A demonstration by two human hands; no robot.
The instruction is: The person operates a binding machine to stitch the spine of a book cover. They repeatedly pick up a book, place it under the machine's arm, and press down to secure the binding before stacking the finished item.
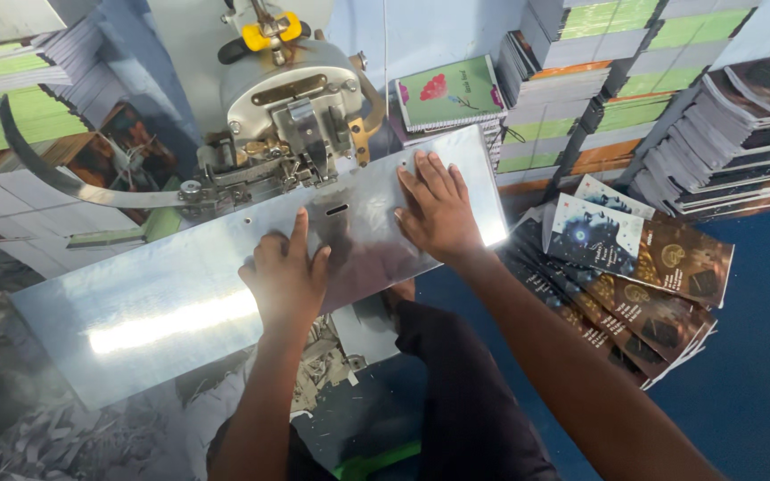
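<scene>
Left hand (285,278) loosely curled, right hand (438,212) open flat on metal plate (153,312) | risk: fingers near stitching machine head (291,125) may be pinched.

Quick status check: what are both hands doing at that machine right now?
Left hand and right hand flat on the shiny metal plate. Nothing held. Machine head just above the fingers.

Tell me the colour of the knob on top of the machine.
Yellow: the knob sits atop the grey machine head, clearest in the head view.
</scene>
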